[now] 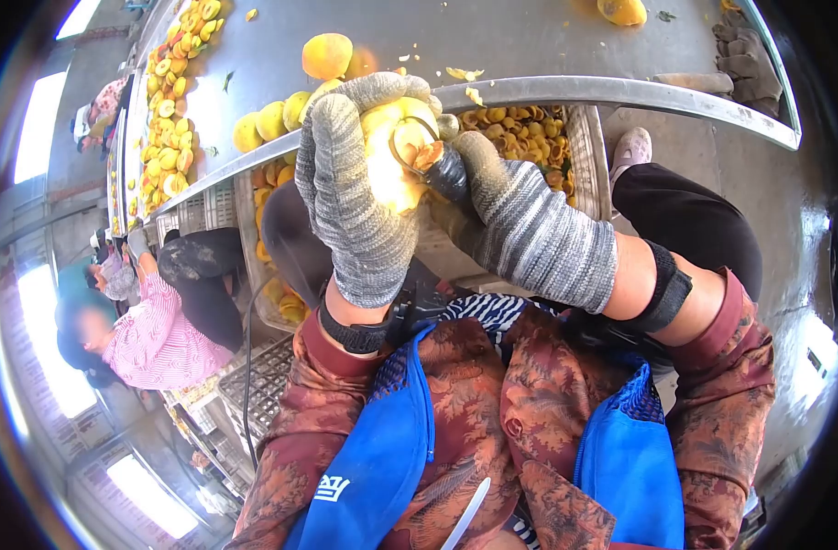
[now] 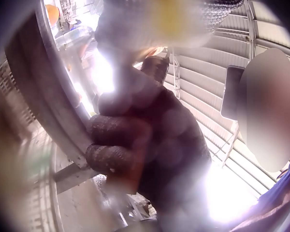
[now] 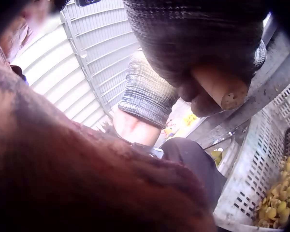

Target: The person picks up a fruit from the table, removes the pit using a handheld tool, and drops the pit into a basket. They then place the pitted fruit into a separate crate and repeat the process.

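In the head view my gloved left hand (image 1: 359,197) cups a yellow peach (image 1: 387,179), its fingers curled round the far side. My right hand (image 1: 533,225), in a matching grey knit glove, grips a pitting tool with a wooden handle (image 3: 222,92) that sticks out below the fist in the right wrist view. The tool's thin curved loop (image 1: 410,137) is at the cut face of the peach, beside a reddish-brown pit area (image 1: 428,156). A dark, shiny covering (image 1: 448,172) shows at the right thumb, close against the fruit. The left wrist view is dark and blurred.
Whole peaches (image 1: 327,57) lie by the rim of the metal table (image 1: 529,92). Many peach halves (image 1: 167,119) line its left side. Below the rim stand plastic crates (image 1: 588,165) with cut fruit. A seated person in a striped top (image 1: 167,335) is at the left.
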Demonstrator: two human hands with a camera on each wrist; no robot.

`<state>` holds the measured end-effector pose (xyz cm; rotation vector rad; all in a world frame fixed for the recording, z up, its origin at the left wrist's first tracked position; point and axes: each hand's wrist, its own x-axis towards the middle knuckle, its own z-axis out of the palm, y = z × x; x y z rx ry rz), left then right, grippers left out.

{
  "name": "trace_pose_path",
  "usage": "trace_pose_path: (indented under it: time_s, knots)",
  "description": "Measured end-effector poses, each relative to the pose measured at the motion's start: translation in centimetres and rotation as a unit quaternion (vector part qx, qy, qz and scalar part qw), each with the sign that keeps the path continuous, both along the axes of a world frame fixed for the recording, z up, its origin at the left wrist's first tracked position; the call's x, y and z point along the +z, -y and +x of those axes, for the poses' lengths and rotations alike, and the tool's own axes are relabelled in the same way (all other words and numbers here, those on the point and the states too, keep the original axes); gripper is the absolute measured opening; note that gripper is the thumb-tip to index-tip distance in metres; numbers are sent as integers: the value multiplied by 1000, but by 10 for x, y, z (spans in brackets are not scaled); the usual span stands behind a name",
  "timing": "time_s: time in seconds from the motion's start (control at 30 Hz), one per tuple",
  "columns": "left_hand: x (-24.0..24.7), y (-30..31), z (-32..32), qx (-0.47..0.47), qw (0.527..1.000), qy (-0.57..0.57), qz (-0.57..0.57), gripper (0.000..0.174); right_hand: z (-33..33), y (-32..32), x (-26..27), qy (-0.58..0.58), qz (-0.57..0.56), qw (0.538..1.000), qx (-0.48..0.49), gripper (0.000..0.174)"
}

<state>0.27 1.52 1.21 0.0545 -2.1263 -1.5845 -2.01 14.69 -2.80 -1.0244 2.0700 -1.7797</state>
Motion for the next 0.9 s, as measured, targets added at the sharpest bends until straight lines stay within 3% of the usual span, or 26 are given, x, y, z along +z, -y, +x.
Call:
trace_pose_path:
  time_s: [0.1, 0.23, 0.3, 0.33, 0.4, 0.47, 0.5, 0.63, 0.77, 0.83, 0.87, 0.9]
  knots:
    - [7, 1, 2, -43, 994, 14, 99, 53, 3, -3, 4, 24, 10, 999, 25, 44]
    - [2, 4, 5, 1, 1000, 31, 2, 52, 1, -10, 11, 42, 70, 995, 63, 45]
    - [-2, 7, 6, -23, 992, 25, 120, 52, 7, -10, 14, 80, 90, 989, 82, 44]
    - [-1, 7, 6, -21, 992, 26, 121, 52, 7, -11, 11, 95, 66, 989, 95, 47]
    - [4, 7, 2, -76, 996, 33, -19, 52, 10, -11, 6, 113, 72, 986, 103, 49]
    - [7, 14, -3, -113, 992, 53, 1, 52, 11, -11, 6, 130, 77, 982, 109, 51]
    - [8, 16, -3, -149, 986, 73, 22, 52, 12, -12, 9, 175, 61, 975, 121, 51]
    - [20, 10, -4, -147, 966, 176, 120, 55, 16, -14, 22, 347, -8, 924, 160, 51]
    - [21, 20, -14, -177, 966, 185, 32, 53, 7, -8, 14, 306, 23, 938, 160, 49]
    - [29, 19, -16, -187, 970, 143, -57, 50, 3, -9, 21, 372, -85, 912, 147, 50]
    - [20, 18, -15, -216, 951, 87, 204, 48, -1, -13, 31, 442, -42, 880, 167, 47]
    - [15, 20, -13, -215, 951, 85, 203, 48, -4, -14, 38, 440, -41, 881, 168, 47]
